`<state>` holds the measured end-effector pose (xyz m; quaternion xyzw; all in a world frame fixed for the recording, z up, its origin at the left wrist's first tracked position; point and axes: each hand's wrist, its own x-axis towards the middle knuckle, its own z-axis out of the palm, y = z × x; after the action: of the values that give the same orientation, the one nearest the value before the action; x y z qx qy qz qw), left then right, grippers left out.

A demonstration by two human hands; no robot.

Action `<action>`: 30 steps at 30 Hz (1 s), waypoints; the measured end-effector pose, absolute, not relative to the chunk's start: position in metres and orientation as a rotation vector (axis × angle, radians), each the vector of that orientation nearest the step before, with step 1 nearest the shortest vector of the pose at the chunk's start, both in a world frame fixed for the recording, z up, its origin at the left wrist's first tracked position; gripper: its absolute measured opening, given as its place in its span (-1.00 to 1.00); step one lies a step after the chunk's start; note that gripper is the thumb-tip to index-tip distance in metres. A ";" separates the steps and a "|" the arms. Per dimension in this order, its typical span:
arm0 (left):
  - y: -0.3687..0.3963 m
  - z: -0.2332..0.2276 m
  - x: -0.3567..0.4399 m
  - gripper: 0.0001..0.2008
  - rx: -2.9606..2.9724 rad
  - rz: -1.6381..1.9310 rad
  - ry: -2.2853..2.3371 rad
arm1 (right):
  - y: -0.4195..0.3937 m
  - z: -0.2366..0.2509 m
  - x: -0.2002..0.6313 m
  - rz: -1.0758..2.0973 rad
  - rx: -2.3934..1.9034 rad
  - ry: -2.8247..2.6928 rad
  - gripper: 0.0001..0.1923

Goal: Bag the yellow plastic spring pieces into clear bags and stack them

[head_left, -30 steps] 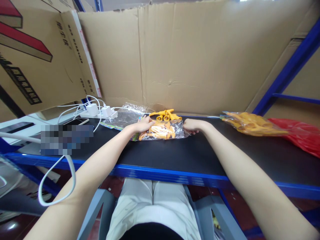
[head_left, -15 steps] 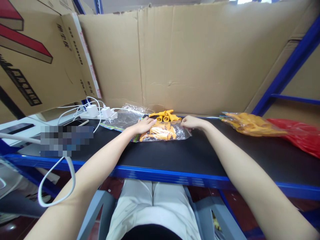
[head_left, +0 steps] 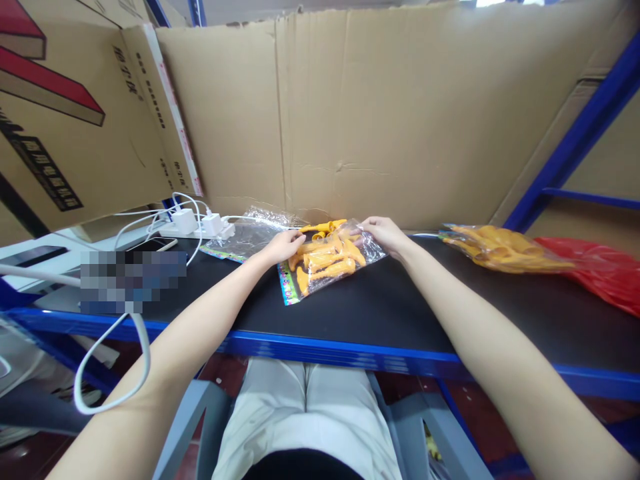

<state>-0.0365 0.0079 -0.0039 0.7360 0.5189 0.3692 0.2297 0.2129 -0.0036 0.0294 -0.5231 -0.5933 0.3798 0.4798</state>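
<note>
A clear plastic bag [head_left: 375, 252] with a colourful printed edge lies tilted on the black tabletop, several orange-yellow plastic horn-shaped pieces [head_left: 330, 269] inside it. My left hand [head_left: 286, 247] is closed on the bag's upper left side, its fingertips partly hidden against the plastic. At the upper right, my right hand [head_left: 384, 233] pinches the bag's edge. Behind the bag, between my hands, more yellow pieces [head_left: 327, 227] show, partly covered by the film.
Another clear bag of yellow pieces [head_left: 500, 248] lies to the right, beside a red plastic bag [head_left: 595, 267]. An empty clear bag [head_left: 245, 237] lies at back left near a white power strip [head_left: 200, 225] with cables. Cardboard [head_left: 400, 120] walls the back.
The bag has turned and spread toward the front edge, bringing its printed strip into fuller view. My right hand has risen slightly with its corner; my left hand has shifted slightly left.
</note>
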 end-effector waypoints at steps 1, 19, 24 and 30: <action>0.009 -0.004 -0.037 -0.78 2.086 0.998 1.461 | -0.004 0.029 0.212 0.954 -1.259 -1.425 -0.88; -0.004 -0.001 -0.022 -0.77 1.419 0.875 0.934 | -0.001 0.016 0.204 0.978 -1.061 -1.497 -0.90; -0.006 0.000 -0.025 -0.76 1.361 0.792 0.983 | -0.008 0.017 0.197 1.028 -1.048 -1.566 -0.87; -0.005 -0.004 -0.025 -0.74 1.443 0.772 0.952 | -0.019 0.017 0.182 0.987 -1.058 -1.650 -0.86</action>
<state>-0.0247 -0.0055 -0.0037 0.6186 0.4079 0.3309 0.5844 0.1820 -0.0188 0.0173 -0.4292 -0.6689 0.4005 0.4560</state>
